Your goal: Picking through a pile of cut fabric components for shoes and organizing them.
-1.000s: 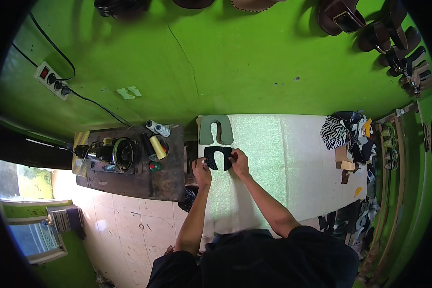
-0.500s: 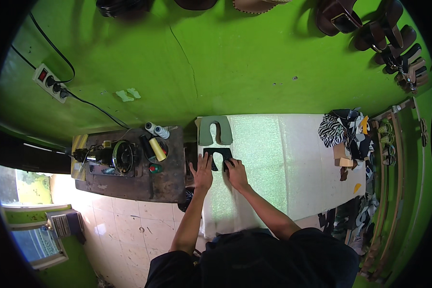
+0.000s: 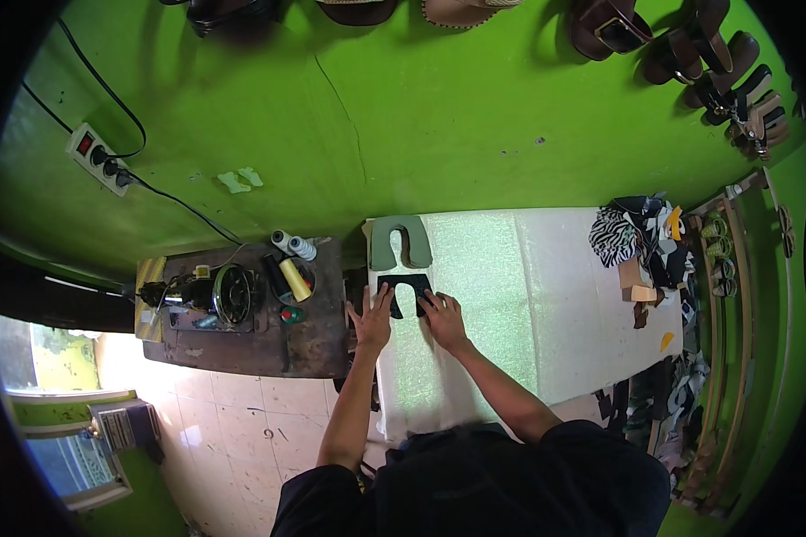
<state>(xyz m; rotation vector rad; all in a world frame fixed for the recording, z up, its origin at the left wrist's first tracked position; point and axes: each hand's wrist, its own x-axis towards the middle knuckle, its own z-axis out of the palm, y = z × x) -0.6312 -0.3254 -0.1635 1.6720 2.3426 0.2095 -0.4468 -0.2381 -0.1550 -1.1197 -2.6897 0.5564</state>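
Observation:
A black arch-shaped piece, like a cut shoe upper, lies on the white-covered table with its two legs toward me. My left hand rests at its left leg, fingers stretched and spread, fingertips touching the piece. On the right leg lie the outstretched fingers of my right hand, partly covering it. Neither hand grips anything that I can see. Just beyond, a stack of green arch-shaped pieces sits near the table's far left corner.
To the left, a dark worktable carries a sewing machine, thread cones and a yellow spool. Material scraps are heaped at the right end of the white table. A green wall stands behind.
The fingers of my right hand have spread flatter over the black piece's right leg. My left hand stays nearly in place, its thumb farther out. The view has shifted slightly.

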